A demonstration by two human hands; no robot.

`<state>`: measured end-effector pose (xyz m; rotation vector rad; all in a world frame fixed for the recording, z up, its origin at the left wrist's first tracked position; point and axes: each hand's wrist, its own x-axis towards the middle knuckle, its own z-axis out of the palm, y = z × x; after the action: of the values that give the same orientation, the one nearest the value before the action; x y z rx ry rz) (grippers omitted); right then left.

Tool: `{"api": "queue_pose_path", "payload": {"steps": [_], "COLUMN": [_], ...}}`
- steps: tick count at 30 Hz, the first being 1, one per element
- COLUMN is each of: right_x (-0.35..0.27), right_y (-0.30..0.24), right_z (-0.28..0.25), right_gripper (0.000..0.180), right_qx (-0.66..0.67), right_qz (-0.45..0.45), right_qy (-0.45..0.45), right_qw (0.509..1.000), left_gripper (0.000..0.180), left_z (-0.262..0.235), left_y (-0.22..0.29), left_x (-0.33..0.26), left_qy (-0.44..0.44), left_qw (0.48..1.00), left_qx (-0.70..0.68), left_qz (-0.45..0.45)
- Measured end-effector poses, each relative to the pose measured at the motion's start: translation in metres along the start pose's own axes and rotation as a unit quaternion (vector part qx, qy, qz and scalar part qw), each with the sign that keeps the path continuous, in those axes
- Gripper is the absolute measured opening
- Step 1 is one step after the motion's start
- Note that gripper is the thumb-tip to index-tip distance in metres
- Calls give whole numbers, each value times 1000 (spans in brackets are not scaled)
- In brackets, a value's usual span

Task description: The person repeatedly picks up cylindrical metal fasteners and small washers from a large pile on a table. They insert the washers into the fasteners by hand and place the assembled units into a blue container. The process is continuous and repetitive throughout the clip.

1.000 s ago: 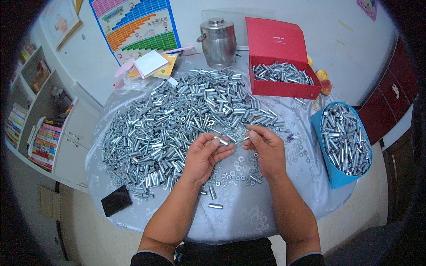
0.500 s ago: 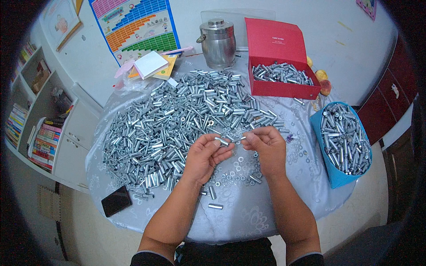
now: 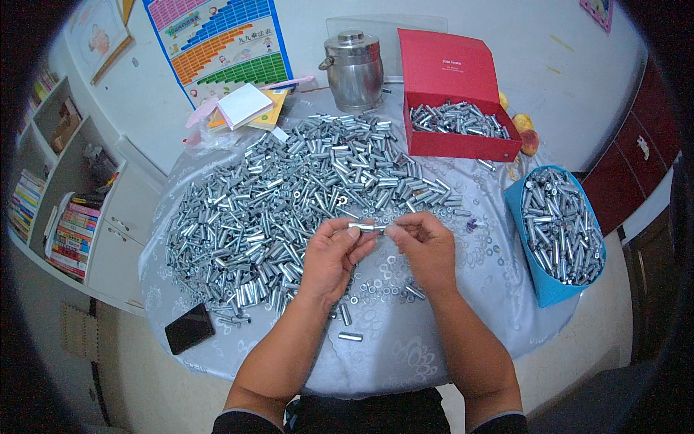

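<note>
My left hand (image 3: 329, 260) pinches a short shiny metal sleeve (image 3: 361, 226) between thumb and fingertips, holding it nearly level over the table. From the right, my right hand (image 3: 426, 249) grips a thinner metal bolt (image 3: 380, 228) whose tip meets the sleeve's right end; how far inside it sits I cannot tell. Beyond and left of my hands spreads a large heap of metal sleeves and bolts (image 3: 267, 202). Loose washers (image 3: 387, 271) lie scattered below and between my hands. Two single sleeves (image 3: 350, 336) rest near the front of the table.
A red box (image 3: 463, 148) of assembled-looking metal pieces stands at the back right, and a blue bin (image 3: 557, 289) full of them at the right. A black phone (image 3: 189, 329) lies front left. Behind the heap are a metal pot (image 3: 354, 72) and some notebooks (image 3: 246, 106).
My right hand has moved slightly left and in toward my left hand. The bolt and sleeve, apart before, now meet end to end in a line.
</note>
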<state>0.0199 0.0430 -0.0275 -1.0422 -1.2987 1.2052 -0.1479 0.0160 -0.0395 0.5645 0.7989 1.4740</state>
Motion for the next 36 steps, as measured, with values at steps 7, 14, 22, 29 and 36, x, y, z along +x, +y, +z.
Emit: {"api": "queue_pose_path", "payload": {"steps": [7,14,22,29,36], "right_x": [-2,1,29,25,21], "right_y": [7,-5,14,12,16], "right_z": [1,-4,-44,-36,-28], "right_gripper": [16,12,13,16,16], "right_qx": [-34,-185,-326,-433,-477], "right_qz": [-19,-120,-165,-163,-101], "right_qy": [-27,-33,61,-104,-110], "right_qw": [999,975,929,880,866], "left_gripper": [19,28,29,30,32], "left_z": [1,2,1,-6,0], "left_y": [-3,1,9,-2,-4], "left_x": [0,-2,-1,2,-1], "left_qy": [6,-6,12,59,31], "left_qw": [1000,999,1000,987,971], "left_qx": [12,-46,17,141,230], "left_qz": [-11,-28,5,39,60]}}
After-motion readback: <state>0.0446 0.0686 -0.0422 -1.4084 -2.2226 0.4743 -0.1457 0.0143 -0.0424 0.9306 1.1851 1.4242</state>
